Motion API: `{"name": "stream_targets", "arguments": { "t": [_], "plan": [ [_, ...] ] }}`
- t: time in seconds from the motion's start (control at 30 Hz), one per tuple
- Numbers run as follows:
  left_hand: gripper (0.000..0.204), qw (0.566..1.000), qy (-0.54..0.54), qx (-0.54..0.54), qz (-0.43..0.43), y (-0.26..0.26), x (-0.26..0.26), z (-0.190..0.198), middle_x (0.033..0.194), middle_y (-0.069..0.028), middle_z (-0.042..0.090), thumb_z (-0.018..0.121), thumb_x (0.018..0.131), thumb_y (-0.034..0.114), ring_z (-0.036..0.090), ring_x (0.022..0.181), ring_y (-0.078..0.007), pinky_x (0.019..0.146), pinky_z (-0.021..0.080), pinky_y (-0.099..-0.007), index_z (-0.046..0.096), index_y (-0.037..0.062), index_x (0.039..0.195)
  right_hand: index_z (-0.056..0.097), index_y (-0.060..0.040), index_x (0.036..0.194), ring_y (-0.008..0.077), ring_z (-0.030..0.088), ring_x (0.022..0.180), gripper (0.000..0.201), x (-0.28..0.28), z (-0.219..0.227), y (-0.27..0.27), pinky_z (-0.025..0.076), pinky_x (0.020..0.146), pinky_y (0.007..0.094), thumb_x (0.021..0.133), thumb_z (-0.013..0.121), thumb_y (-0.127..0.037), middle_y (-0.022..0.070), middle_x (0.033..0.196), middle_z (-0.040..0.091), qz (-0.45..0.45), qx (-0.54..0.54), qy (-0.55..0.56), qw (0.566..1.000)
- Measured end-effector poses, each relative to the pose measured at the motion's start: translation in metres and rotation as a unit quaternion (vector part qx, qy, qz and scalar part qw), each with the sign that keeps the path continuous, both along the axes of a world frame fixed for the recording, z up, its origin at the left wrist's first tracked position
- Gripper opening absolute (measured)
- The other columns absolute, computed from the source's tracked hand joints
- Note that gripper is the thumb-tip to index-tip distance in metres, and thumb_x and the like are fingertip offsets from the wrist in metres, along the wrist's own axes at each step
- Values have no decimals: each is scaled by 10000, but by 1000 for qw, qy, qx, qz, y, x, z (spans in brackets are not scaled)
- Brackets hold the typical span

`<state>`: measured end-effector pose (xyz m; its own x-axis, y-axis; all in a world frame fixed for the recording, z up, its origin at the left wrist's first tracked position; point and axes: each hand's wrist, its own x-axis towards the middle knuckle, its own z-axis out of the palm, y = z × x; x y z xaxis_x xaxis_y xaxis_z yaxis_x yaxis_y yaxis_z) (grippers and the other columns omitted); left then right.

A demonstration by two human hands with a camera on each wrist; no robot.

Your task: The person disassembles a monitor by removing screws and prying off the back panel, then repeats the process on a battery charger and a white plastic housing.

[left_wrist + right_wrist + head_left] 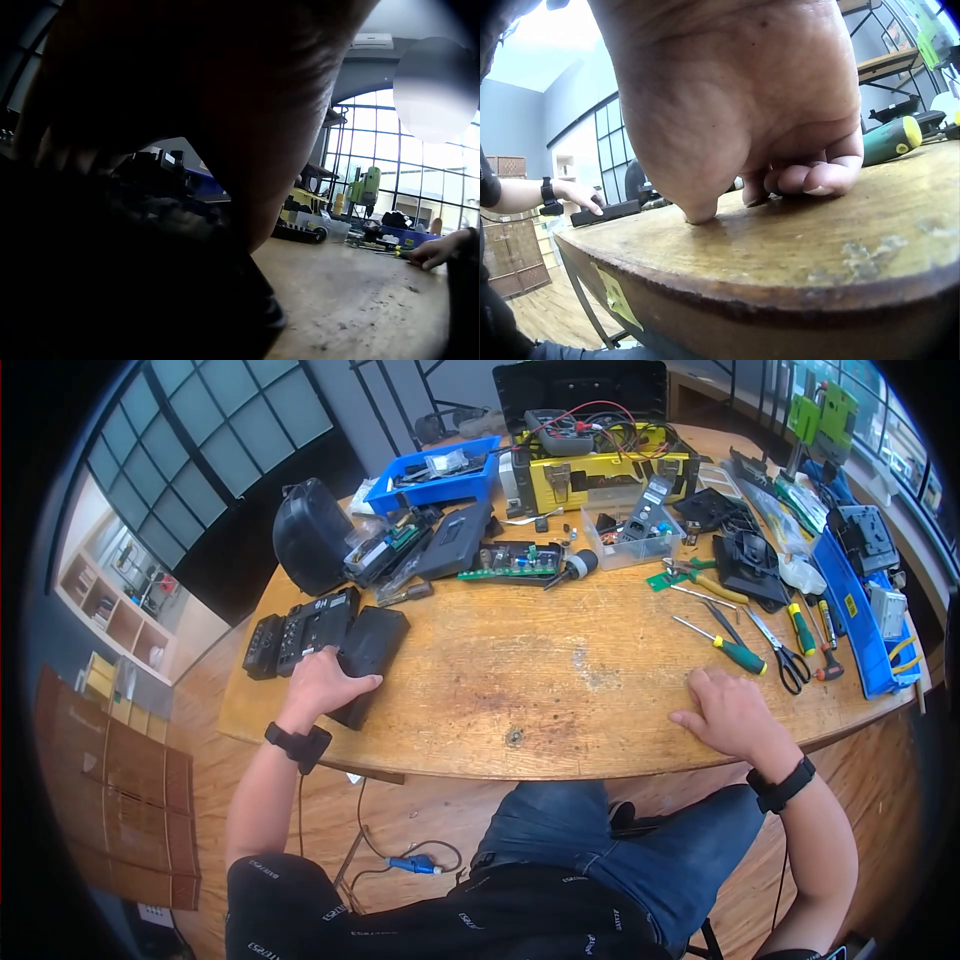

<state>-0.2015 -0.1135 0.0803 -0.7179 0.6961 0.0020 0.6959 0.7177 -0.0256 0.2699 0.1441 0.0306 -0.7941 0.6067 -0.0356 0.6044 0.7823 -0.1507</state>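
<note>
My left hand (322, 685) rests at a black rectangular case (375, 650) lying at the table's left, its thumb stretched across the top. Its fingertips are hidden in the head view. Directly left of that case lies a black device with buttons or sockets (310, 632). In the left wrist view the hand (225, 97) looms dark over the case. My right hand (730, 710) rests on the wooden table (500, 690) near its front right edge, fingers loosely bent and holding nothing. Seen from the right wrist, the thumb and fingertips (829, 180) touch the wood. A green-handled screwdriver (740, 656) lies just beyond them.
Scissors (790, 660), another screwdriver (800, 630) and pliers (700, 568) lie at the right, beside a blue bin (860, 625). Farther back are a circuit board (510, 563), a clear box (630, 545), a blue tray (435, 475) and a yellow toolbox (610, 475).
</note>
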Motion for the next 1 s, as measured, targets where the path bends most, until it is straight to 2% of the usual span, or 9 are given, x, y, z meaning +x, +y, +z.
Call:
{"name": "stream_targets", "arguments": {
  "t": [0.2, 0.3, 0.4, 0.47, 0.53, 0.6, 0.67, 0.77, 1.0],
  "plan": [
    [981, 1000, 19, 2, 1, 12, 3, -2, 1112, -321, 744, 814, 733, 660, 717, 1107, -441, 977, 575, -438, 625, -150, 1254, 606, -7, 1111, 413, 709, 993, 507, 0, 0, -1, 561, 819, 506, 948, 726, -472, 228, 1047, 703, 0, 2, 1, 1000],
    [1029, 1000, 21, -13, -11, 16, 1, 1, 1112, -320, 738, 804, 734, 706, 717, 1086, -463, 970, 577, -449, 589, -127, 1300, 605, -8, 1109, 413, 707, 992, 507, 2, -1, -1, 561, 819, 506, 950, 724, -474, 229, 1049, 702, -1, 2, 4, 1000],
    [1017, 998, 66, -19, 14, 30, 10, 13, 1175, -312, 706, 806, 745, 719, 699, 1115, -453, 981, 566, -458, 584, -93, 1316, 603, -10, 1112, 413, 705, 993, 507, 2, -3, 0, 559, 818, 506, 952, 721, -476, 228, 1049, 699, 0, 4, 4, 1000],
    [974, 984, 117, 95, -91, 47, 5, 16, 1249, -307, 658, 802, 777, 700, 669, 1166, -440, 1001, 548, -462, 584, -74, 1328, 602, -11, 1114, 413, 704, 994, 507, 1, -2, 0, 559, 816, 506, 953, 719, -476, 227, 1049, 698, 2, 8, 0, 1000],
    [932, 986, 68, 112, -107, 84, 8, 23, 1277, -308, 634, 799, 807, 663, 643, 1203, -429, 1018, 532, -464, 582, -80, 1326, 600, -13, 1120, 413, 701, 995, 509, -1, 0, 0, 558, 812, 506, 954, 717, -480, 226, 1052, 694, -3, 1, -7, 1000],
    [975, 981, 22, 149, -123, 125, 1, 17, 1256, -317, 655, 784, 794, 700, 658, 1191, -433, 1012, 534, -463, 584, -95, 1320, 599, -14, 1122, 413, 702, 997, 510, 0, 0, -1, 559, 812, 506, 954, 716, -481, 225, 1055, 694, -2, 5, -11, 1000],
    [1074, 988, -51, 106, -100, 164, 0, 18, 1265, -325, 677, 731, 787, 776, 672, 1204, -429, 1019, 533, -454, 567, -122, 1353, 598, -14, 1123, 414, 702, 1000, 512, 0, 0, -1, 560, 812, 506, 954, 715, -483, 224, 1057, 694, -4, 12, -16, 1000],
    [1169, 992, -60, 82, -81, 202, -3, 7, 1284, -323, 688, 672, 776, 846, 683, 1219, -417, 1032, 534, -443, 543, -140, 1389, 600, -15, 1117, 412, 703, 1003, 510, -1, 0, -1, 563, 816, 501, 954, 715, -484, 221, 1055, 696, -11, 6, -17, 1000],
    [1215, 998, -45, 0, -43, 229, -3, 7, 1362, -286, 673, 630, 787, 854, 674, 1261, -401, 1041, 542, -438, 453, -108, 1508, 606, -16, 1110, 399, 711, 993, 515, -2, 4, 1, 569, 817, 494, 949, 720, -492, 223, 1066, 699, -14, -22, -22, 999]
  ]
}}
